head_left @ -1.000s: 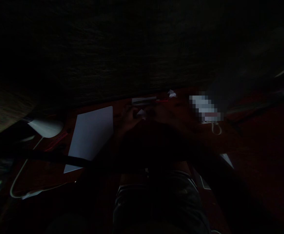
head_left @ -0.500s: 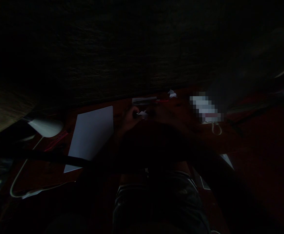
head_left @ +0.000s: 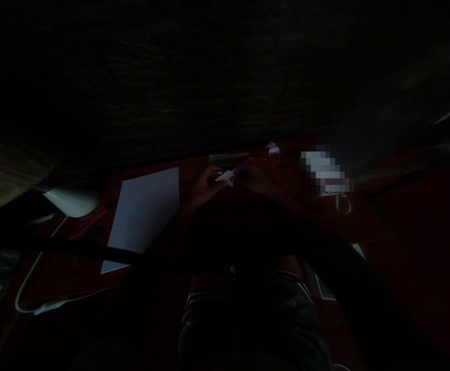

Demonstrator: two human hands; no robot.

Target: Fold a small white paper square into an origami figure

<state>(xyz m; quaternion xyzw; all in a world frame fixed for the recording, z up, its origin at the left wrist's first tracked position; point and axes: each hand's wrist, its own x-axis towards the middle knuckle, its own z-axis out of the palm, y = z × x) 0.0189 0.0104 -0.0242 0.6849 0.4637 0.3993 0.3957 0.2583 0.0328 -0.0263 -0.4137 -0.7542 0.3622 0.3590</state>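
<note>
The scene is very dark. My left hand (head_left: pixel 205 184) and my right hand (head_left: pixel 253 178) meet over a reddish-brown table (head_left: pixel 287 206), and both pinch a small folded piece of white paper (head_left: pixel 225 176) between their fingertips. A large white sheet of paper (head_left: pixel 143 214) lies flat just left of my left hand. Beyond my hands, a grey strip-like thing (head_left: pixel 228 156) with a red pen (head_left: pixel 258 159) beside it lies at the table's far edge.
A small crumpled white scrap (head_left: pixel 273 149) lies at the far edge. A blurred white packet (head_left: pixel 325 171) sits to the right with a loop of cord (head_left: pixel 341 203). A white lamp head (head_left: pixel 72 202) and a white cable (head_left: pixel 28 288) are at left.
Both hands have lifted slightly away from me with the small folded paper, which now shows more between the fingertips. The right hand is now more visible.
</note>
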